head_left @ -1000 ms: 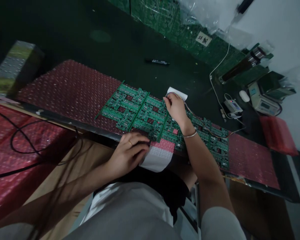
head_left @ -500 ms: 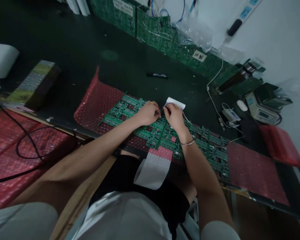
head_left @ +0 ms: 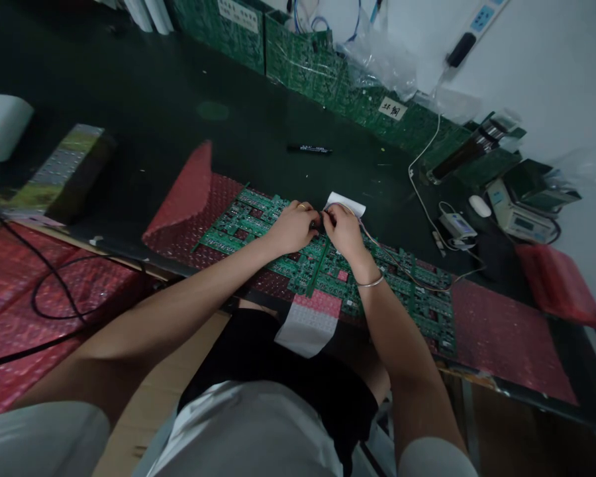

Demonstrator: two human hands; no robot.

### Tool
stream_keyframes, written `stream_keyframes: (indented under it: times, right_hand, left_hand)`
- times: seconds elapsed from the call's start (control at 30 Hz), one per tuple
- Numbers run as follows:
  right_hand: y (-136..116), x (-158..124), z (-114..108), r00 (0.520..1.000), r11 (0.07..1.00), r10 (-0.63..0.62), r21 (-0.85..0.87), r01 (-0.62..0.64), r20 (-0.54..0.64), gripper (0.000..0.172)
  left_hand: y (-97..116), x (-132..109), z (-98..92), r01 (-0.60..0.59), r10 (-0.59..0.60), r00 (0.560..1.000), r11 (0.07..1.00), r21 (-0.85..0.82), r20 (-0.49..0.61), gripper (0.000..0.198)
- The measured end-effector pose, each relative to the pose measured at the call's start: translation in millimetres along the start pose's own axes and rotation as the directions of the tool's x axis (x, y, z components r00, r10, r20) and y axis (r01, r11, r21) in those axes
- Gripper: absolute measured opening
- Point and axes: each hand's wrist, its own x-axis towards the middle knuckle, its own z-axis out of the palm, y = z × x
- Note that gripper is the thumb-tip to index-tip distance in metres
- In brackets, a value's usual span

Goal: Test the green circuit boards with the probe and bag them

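Green circuit boards (head_left: pixel 228 218) lie in a row on a sheet of red bubble wrap (head_left: pixel 511 338). Over the middle of the row, my left hand (head_left: pixel 294 225) is closed, thumb and fingers pinched together. Just beside it, my right hand (head_left: pixel 344 230) is closed in a pinch too, with the fingertips of both hands nearly meeting. Whatever lies between the fingers is too small and dark to make out. From near my right hand a thin cable (head_left: pixel 402 268) runs across the boards to the right. A rolled white sheet (head_left: pixel 350 202) lies behind that hand.
A black marker (head_left: pixel 308 149) lies beyond the boards. Green board bins (head_left: pixel 302 63) line the wall. To the right are a small device (head_left: pixel 457 225), a soldering station (head_left: pixel 521 212) and a red bubble-wrap packet (head_left: pixel 559 283). A white strip (head_left: pixel 308 328) hangs off the front edge.
My two hands have come closer together at the fingertips. The bubble wrap's left flap has tipped inward over itself. The hanging white strip has shifted a little, and the view has moved slightly.
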Motion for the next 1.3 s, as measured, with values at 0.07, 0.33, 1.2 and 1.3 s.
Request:
stream_keyframes:
  times: [0.07, 0.33, 1.2, 1.3]
  right_hand:
    - [-1.0, 1.5, -0.6, 1.000, 1.000, 0.001, 0.005, -0.001, -0.006, 0.017]
    - [-33.9, -19.3, -49.0, 0.994, 0.993, -0.047, 0.107, 0.058, -0.101, 0.024]
    - [-79.8, -78.1, -35.4, 0.984, 0.986, -0.151, -0.059, 0.157, 0.091, 0.026]
    - [-79.4, -78.4, -34.9, 0.983, 0.985, -0.156, -0.065, 0.163, 0.096, 0.025]
  left_hand:
    - [0.2, -10.2, -3.9, -0.105, 0.104, 0.994, 0.994, 0.044, 0.016, 0.031]
    - [-3.7, -28.4, -10.5, -0.242, 0.225, 0.967, 0.958, 0.152, 0.120, 0.043]
    - [-7.1, -28.7, -8.1, -0.228, 0.223, 0.970, 0.972, 0.052, 0.098, 0.037]
    - [-8.0, -27.3, -7.2, -0.225, 0.219, 0.971, 0.973, 0.055, 0.093, 0.038]
